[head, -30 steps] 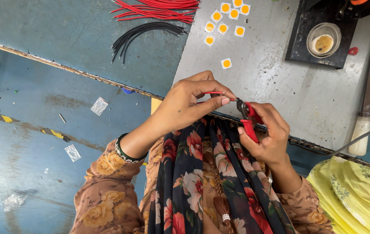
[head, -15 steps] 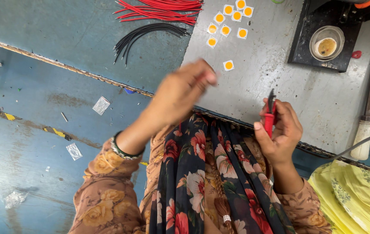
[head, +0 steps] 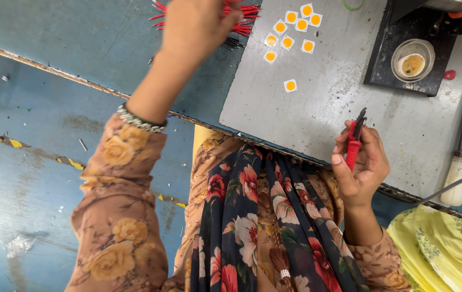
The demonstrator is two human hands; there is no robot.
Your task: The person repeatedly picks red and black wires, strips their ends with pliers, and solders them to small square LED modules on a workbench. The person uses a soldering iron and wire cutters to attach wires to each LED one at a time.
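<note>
A blue workbench [head: 52, 32] carries a grey metal plate [head: 339, 108]. The left hand [head: 198, 24] reaches over the bundle of red wires [head: 239, 11]; whether it grips one cannot be told. The right hand [head: 363, 165] clasps red-handled cutters [head: 354, 138], tips up. This looks like fetching a fresh wire, which must next meet the cutters. A second ago both hands worked together at the plate's edge. Yellow square chips [head: 290, 27] lie beyond.

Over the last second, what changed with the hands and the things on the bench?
The left hand left the right hand and reached forward across the bench to the red wires. The right hand drew back slightly, turning the red-handled pliers upright. The yellow square chips, small dish and file stayed put.
</note>
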